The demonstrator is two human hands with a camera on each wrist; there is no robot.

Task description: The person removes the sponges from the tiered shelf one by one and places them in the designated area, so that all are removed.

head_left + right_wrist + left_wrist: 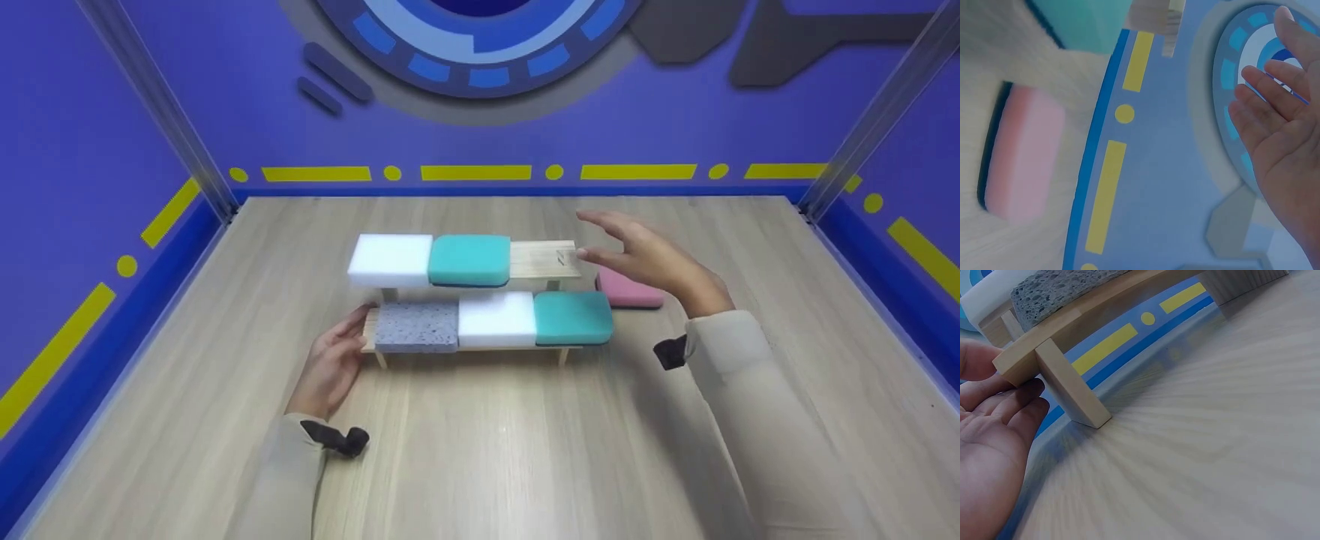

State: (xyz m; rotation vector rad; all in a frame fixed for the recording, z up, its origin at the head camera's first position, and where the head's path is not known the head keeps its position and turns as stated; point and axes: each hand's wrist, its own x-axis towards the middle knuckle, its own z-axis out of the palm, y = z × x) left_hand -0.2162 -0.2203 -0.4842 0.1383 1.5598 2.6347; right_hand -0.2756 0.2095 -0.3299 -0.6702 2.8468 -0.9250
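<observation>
My left hand [331,369] grips the left end of the front wooden rack [370,330], thumb at the board's edge and fingers beneath it in the left wrist view [994,433]. That rack bears a grey speckled sponge [416,328], a white block [497,319] and a teal sponge [574,318], side by side. Behind it, another wooden rack [541,259] carries a white block [391,258] and a teal sponge [469,259]; its right end is bare wood. Beside that end my right hand [651,259] hovers, fingers extended, holding nothing; its palm shows in the right wrist view [1289,124].
A pink sponge [632,291] with a dark underside lies on the wooden tabletop [480,450], right of the racks and partly behind the right hand. Blue-purple panels [480,139] with yellow markings stand at the back and both sides, with metal posts [161,105] at the corners.
</observation>
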